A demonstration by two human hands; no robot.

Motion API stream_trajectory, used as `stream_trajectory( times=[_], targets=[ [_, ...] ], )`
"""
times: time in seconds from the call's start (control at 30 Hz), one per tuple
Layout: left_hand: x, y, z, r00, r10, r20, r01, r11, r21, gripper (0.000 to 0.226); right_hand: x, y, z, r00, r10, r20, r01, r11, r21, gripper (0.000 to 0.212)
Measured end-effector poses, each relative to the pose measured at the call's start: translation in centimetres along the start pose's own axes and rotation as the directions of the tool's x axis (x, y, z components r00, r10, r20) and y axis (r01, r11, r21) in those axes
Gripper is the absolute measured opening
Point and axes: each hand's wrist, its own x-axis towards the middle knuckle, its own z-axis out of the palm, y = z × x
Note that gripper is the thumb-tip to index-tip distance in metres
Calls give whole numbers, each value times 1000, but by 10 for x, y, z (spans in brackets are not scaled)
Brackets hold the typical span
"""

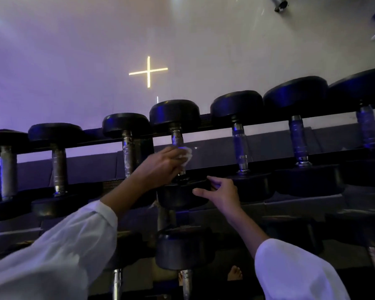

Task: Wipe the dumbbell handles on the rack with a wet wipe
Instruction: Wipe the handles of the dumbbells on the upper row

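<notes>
Several black dumbbells with metal handles lie in a row on the top tier of the rack (214,121). My left hand (160,164) holds a white wet wipe (187,154) wrapped around the handle (177,137) of the middle dumbbell, fingers curled round it. My right hand (220,191) rests on the near head (180,197) of that same dumbbell, thumb and fingers spread along its edge. The lower part of this handle is hidden behind my left hand.
Neighbouring handles stand close on both sides, one to the left (128,152) and one to the right (239,146). A lower tier holds more dumbbells (182,250). A pale wall with a glowing cross (148,71) rises behind the rack. A bare foot (234,273) shows on the floor.
</notes>
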Motion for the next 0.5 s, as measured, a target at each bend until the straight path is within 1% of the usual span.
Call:
stream_trajectory(
  times=[0.07, 0.13, 0.17, 0.2, 0.27, 0.3, 0.33, 0.43, 0.47, 0.5],
  targets=[
    [16, -15, -7, 1000, -16, -5, 17, 994, 107, 43, -2, 0, -1, 1000, 4, 11, -4, 1000, 18, 77],
    [23, -17, -5, 999, -52, 1, 51, 986, 160, 45, -3, 0, -1, 1000, 6, 20, -7, 1000, 29, 78],
    [20, -13, 1, 1000, -23, 18, 20, 987, 162, 44, -3, 0, -1, 1000, 7, 20, -8, 999, 32, 78],
    [14, -8, 7, 997, 40, 61, -48, 987, 152, 42, -3, 0, -1, 1000, 7, 17, -8, 999, 35, 78],
    [4, -4, 7, 968, 196, 154, -220, 963, 158, 41, -2, 0, 0, 1000, 6, 11, -6, 999, 31, 78],
    [7, -8, 2, 959, 232, 166, -260, 950, 174, 41, -2, 0, 0, 1000, 4, 11, -5, 1000, 28, 78],
    [13, -12, -2, 963, 220, 155, -246, 953, 174, 41, -2, 0, 0, 1000, 5, 11, -6, 1000, 28, 78],
    [25, -19, -5, 998, 56, 19, -58, 983, 176, 37, -3, 0, -1, 1000, 9, 12, -10, 999, 36, 78],
    [23, -14, -2, 998, 56, 15, -58, 984, 167, 36, -3, 0, -1, 1000, 10, 12, -11, 999, 37, 78],
    [19, -10, 1, 994, 109, 31, -112, 984, 141, 35, -3, 0, 0, 1000, 11, 14, -11, 999, 37, 78]
  ],
)
